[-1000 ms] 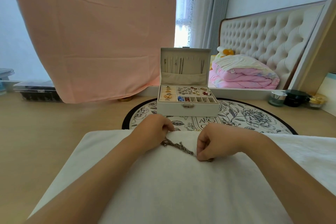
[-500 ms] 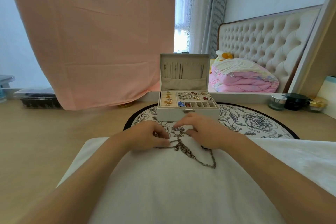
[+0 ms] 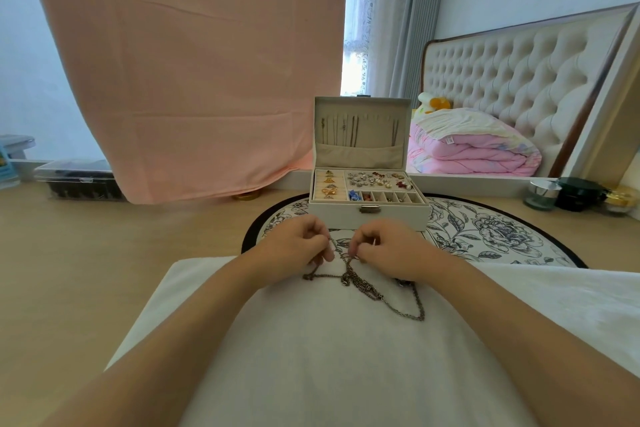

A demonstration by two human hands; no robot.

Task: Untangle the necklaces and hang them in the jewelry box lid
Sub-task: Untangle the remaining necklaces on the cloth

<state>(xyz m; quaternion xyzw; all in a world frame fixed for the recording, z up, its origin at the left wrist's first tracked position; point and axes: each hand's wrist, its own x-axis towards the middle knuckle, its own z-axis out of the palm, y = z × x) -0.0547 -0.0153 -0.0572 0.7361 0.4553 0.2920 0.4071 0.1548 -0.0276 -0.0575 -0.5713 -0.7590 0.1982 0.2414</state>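
White cloth: left hand and right hand each pinch tangled necklaces; one open jewelry box.

The necklaces are thin dark metal chains, knotted together in one bundle on a white cloth, with loops that spread to the left and to the lower right. Their upper ends rise into the fingers. The jewelry box is white and stands open just behind them. Its lid is upright, and some chains already hang inside it.
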